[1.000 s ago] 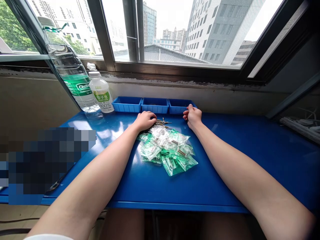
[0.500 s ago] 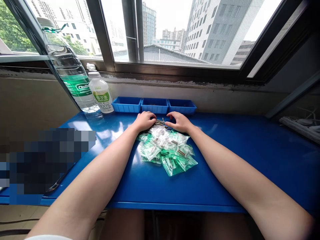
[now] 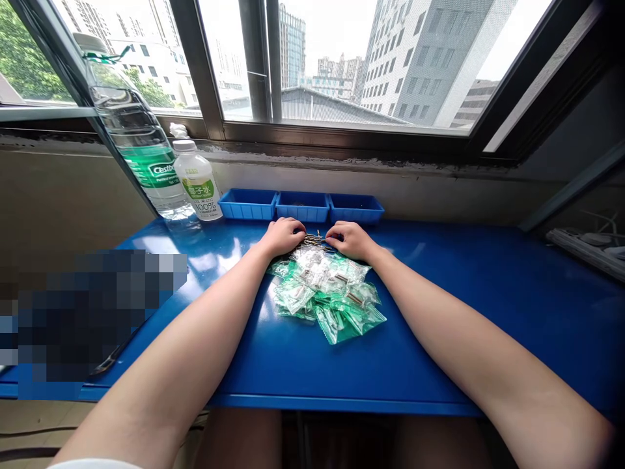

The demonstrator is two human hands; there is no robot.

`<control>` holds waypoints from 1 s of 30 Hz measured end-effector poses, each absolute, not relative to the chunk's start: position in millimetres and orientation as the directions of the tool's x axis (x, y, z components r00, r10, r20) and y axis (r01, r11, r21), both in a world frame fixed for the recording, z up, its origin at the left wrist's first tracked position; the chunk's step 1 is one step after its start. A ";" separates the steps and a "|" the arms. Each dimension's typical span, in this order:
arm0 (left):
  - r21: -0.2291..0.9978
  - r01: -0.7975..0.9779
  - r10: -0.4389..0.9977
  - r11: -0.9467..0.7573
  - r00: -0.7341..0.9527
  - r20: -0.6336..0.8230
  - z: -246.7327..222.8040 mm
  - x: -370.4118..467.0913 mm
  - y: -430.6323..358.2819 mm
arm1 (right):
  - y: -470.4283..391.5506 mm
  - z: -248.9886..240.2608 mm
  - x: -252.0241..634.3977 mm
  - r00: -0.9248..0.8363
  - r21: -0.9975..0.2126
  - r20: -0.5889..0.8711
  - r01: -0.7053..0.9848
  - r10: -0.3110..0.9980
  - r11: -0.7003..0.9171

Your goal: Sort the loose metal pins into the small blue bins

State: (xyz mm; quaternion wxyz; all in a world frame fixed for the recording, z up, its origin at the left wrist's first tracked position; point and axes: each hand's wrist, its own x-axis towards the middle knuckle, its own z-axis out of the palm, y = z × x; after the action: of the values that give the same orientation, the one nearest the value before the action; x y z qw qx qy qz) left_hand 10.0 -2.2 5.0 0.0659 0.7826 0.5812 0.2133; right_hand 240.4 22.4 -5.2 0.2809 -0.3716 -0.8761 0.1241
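Note:
Between my hands lies a small heap of thin metal pieces (image 3: 315,240), dark and brass-coloured, like screws or drill bits. My left hand (image 3: 283,236) rests at the heap's left side, thumb and fingers curled together. On the opposite side my right hand (image 3: 353,240) has its fingers bent in and its thumb against them at the heap's edge. Whatever either hand pinches is too small or hidden to make out. Just in front of the heap, clear and green plastic bags (image 3: 336,299) are piled up, some with metal rods inside.
Three blue bins (image 3: 301,207) stand in a row behind my hands, against the wall. A large water bottle (image 3: 146,150) and a smaller white bottle (image 3: 198,185) stand at the back left of the blue table (image 3: 463,280). A blurred-out dark area covers the left edge.
My right hand's thumb and fingers, spread apart before, have closed in at the heap's right edge. My left hand and the bags have stayed where they were.

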 end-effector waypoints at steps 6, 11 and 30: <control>0.356 0.882 0.940 -0.310 0.227 0.256 4.8 10.2 -2.2 | 24.8 -6.1 239.8 -0.572 -0.457 0.383 0.565 0.725 0.687; 0.360 0.875 0.934 -0.325 0.236 0.268 4.6 9.7 -1.8 | 27.4 -6.7 238.8 -0.572 -0.488 0.346 0.567 0.744 0.663; 0.354 0.882 0.941 -0.312 0.234 0.245 6.7 9.9 -2.8 | 25.3 3.9 236.7 -0.496 -0.699 0.228 0.516 0.838 0.495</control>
State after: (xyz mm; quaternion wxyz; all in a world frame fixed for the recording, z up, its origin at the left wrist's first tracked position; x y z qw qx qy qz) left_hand 9.9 -2.8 6.7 0.0704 0.7824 0.5823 0.2092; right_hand 236.7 25.3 3.9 0.2834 -0.4143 -0.8169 0.2841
